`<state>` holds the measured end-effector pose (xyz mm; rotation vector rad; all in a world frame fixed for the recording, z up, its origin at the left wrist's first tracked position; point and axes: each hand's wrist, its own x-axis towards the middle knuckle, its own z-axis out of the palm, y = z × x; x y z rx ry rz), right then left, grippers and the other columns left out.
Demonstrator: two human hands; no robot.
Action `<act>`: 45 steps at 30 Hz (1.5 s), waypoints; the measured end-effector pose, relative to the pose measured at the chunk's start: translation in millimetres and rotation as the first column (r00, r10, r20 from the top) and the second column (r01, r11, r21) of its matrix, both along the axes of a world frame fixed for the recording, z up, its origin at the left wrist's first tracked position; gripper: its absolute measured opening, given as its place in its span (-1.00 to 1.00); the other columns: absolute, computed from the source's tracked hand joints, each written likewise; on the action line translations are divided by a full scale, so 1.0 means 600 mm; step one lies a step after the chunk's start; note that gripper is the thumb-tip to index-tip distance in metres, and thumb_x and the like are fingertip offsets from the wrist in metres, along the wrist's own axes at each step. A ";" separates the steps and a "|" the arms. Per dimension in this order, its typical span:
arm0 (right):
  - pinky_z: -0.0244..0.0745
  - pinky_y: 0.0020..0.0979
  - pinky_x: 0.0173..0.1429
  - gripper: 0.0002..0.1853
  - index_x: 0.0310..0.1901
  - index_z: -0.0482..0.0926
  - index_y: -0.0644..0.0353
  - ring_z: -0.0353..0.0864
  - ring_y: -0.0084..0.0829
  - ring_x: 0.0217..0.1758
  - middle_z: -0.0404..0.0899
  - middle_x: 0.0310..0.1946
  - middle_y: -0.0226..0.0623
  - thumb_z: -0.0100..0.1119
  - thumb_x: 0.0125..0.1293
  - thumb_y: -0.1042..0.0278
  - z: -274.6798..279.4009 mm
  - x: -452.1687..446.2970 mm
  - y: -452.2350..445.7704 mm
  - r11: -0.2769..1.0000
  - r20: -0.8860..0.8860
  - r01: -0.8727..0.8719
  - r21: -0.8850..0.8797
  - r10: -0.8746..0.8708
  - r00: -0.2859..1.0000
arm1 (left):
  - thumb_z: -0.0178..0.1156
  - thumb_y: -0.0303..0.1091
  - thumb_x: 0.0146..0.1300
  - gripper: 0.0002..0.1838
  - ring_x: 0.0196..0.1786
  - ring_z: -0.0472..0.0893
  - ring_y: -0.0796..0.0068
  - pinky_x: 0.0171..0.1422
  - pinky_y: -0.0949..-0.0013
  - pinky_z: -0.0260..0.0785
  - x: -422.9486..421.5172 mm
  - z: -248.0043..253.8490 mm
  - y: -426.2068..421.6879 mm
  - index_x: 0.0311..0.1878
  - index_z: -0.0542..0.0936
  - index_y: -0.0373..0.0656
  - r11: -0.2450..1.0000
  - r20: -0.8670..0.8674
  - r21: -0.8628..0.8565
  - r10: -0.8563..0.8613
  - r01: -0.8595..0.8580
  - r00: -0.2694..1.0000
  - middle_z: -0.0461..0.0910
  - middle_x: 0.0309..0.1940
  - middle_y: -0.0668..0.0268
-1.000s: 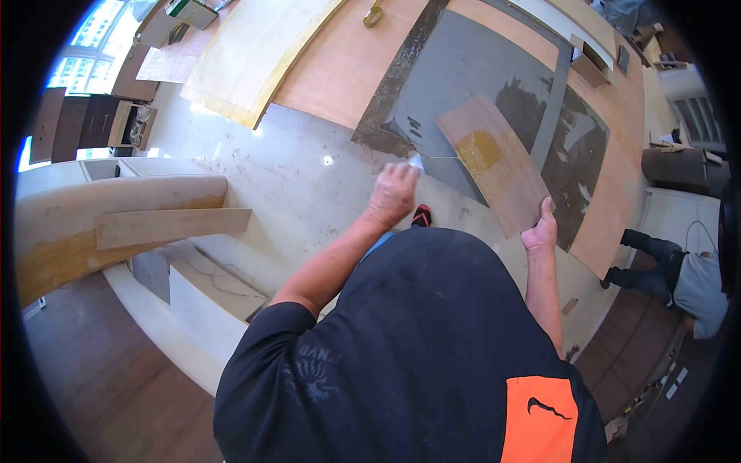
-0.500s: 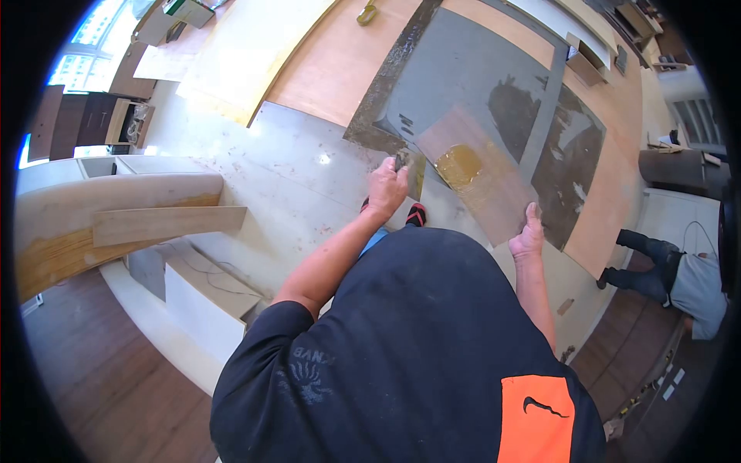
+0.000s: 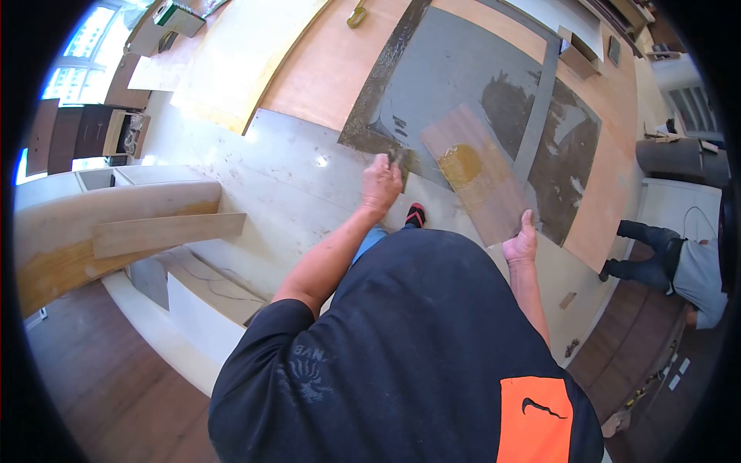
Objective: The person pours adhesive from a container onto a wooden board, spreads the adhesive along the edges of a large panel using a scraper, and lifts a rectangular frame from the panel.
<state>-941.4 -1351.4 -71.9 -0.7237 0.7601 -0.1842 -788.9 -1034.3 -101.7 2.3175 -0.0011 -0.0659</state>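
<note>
My left hand (image 3: 381, 185) is closed around the handle of a scraper (image 3: 404, 171), its flat blade smeared with yellowish-brown glue. The blade is near the lower left corner of a grey sheet (image 3: 455, 65); whether it touches is unclear. My right hand (image 3: 522, 239) grips the near end of a thin wooden board (image 3: 482, 197), thumb on top and fingers hidden beneath. On that board sits a puddle of amber glue (image 3: 461, 164). The board slants over the grey sheet, which has dark wet-looking patches.
Pinkish plywood (image 3: 328, 65) lies around the grey sheet, with a yellow tape roll (image 3: 356, 17) on it. A small open box (image 3: 579, 52) stands at upper right. At left, a curved wooden piece (image 3: 116, 208) carries a loose strip. Another person (image 3: 679, 266) bends at far right.
My left hand has shifted slightly left, and the scraper blade has turned so less of its face shows. The board in my right hand has stayed nearly in place.
</note>
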 end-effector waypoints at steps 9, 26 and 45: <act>0.19 -0.02 0.57 -0.35 0.42 0.32 0.21 0.37 -0.14 0.46 0.43 0.38 -0.19 0.22 0.44 0.04 0.027 0.006 -0.009 1.000 0.023 0.017 -0.006 -0.017 1.000 | 0.12 -0.24 0.30 -0.76 -0.30 0.66 -0.23 -0.16 -0.13 0.52 0.097 -0.024 0.188 -0.17 0.50 -0.25 0.932 0.210 0.331 0.076 -0.144 0.975 0.63 -0.40 -0.13; 0.18 -0.01 0.57 -0.37 0.42 0.31 0.27 0.36 -0.12 0.47 0.40 0.40 -0.14 0.14 0.49 0.04 0.015 0.008 -0.019 0.996 0.098 -0.084 0.001 0.083 0.992 | 0.14 -0.27 0.33 -0.78 -0.19 0.62 -0.23 -0.09 -0.13 0.47 0.034 -0.006 0.128 -0.22 0.53 -0.28 0.968 0.127 0.197 0.129 -0.153 0.983 0.61 -0.28 -0.13; 0.19 -0.02 0.57 -0.36 0.42 0.31 0.27 0.36 -0.13 0.46 0.41 0.39 -0.15 0.17 0.48 0.03 0.019 -0.012 -0.016 1.000 0.090 -0.027 0.001 0.027 0.996 | 0.10 -0.49 0.17 -0.94 -0.17 0.53 -0.03 -0.08 0.02 0.46 0.037 0.012 0.053 -0.31 0.55 -0.22 0.841 0.278 0.457 -0.443 0.289 0.852 0.52 -0.30 0.04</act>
